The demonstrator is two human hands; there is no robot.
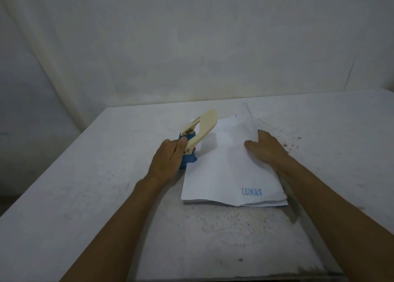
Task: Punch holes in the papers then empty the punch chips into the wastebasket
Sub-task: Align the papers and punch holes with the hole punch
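Observation:
A stack of white papers (221, 171) stamped "LUNAS" in blue lies on the white table (85, 185). At the stack's left edge stands a hole punch (198, 130) with a blue base and a cream lever raised up and to the right. My left hand (168, 158) grips the punch's base from the left, thumb against the lever's lower end. My right hand (266, 149) lies flat on the right side of the papers, fingers spread, pressing them down. No wastebasket is in view.
The table is scuffed, with dark specks to the right of the papers and a yellowish stain in front of them. A white wall stands close behind the table's far edge. The table's left edge drops off to a dim floor.

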